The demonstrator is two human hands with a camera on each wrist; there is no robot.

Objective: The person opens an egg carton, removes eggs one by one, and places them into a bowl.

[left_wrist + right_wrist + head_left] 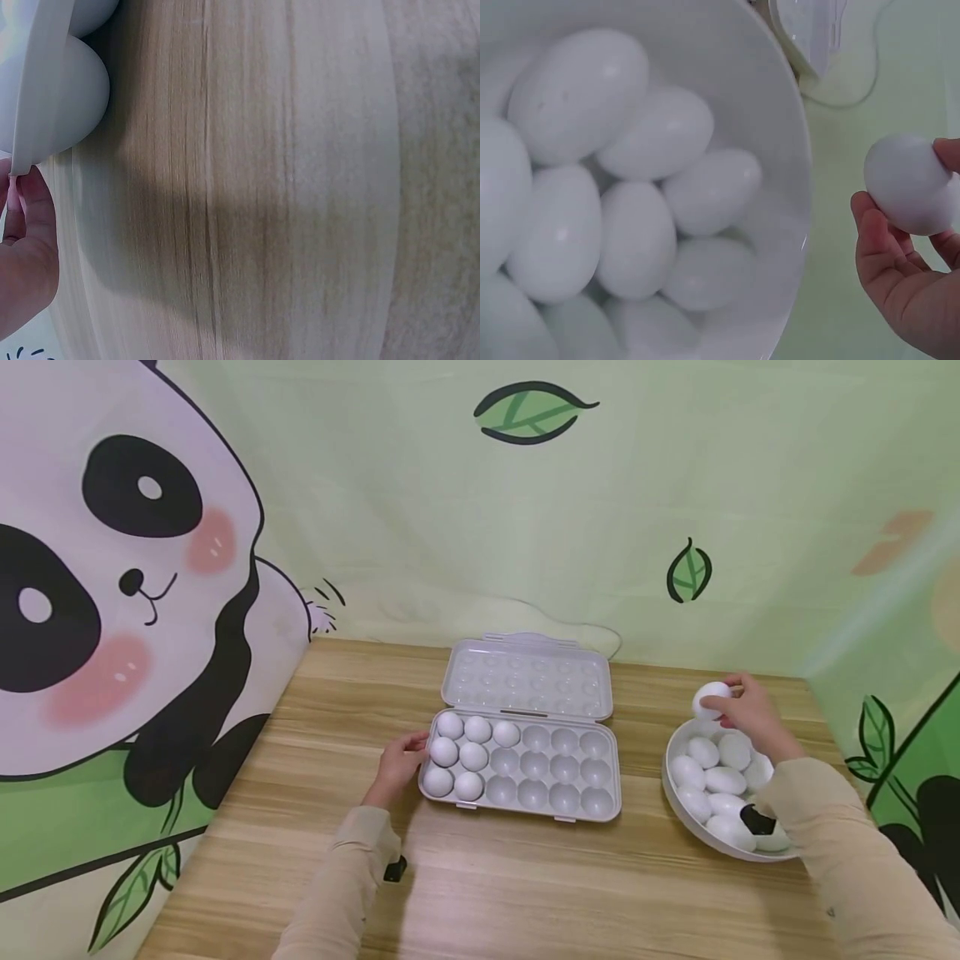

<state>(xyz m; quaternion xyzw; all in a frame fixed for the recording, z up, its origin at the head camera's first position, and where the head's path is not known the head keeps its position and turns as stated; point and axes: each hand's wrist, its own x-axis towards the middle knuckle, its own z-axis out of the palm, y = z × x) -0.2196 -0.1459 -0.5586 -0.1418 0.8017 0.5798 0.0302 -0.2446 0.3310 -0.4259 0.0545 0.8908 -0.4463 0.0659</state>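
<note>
A white egg [711, 700] is held between the thumb and fingers of my right hand [752, 714], above the far rim of a white bowl [678, 814]. In the right wrist view the egg [909, 184] is apart from the bowl's rim. Several white eggs [725, 782] fill the bowl. The egg carton [517, 808] lies open, its left-hand cups holding several eggs [472, 757]. My left hand [397, 768] grips the carton's left edge; in the left wrist view its fingers [39, 214] pinch the rim.
The carton's lid [527, 677] is folded back toward the wall. Wooden tabletop [510, 893] extends in front of the carton and between it and the bowl. A printed cloth [420, 510] with a panda and leaves hangs behind, with a thin cord [570, 620] near the lid.
</note>
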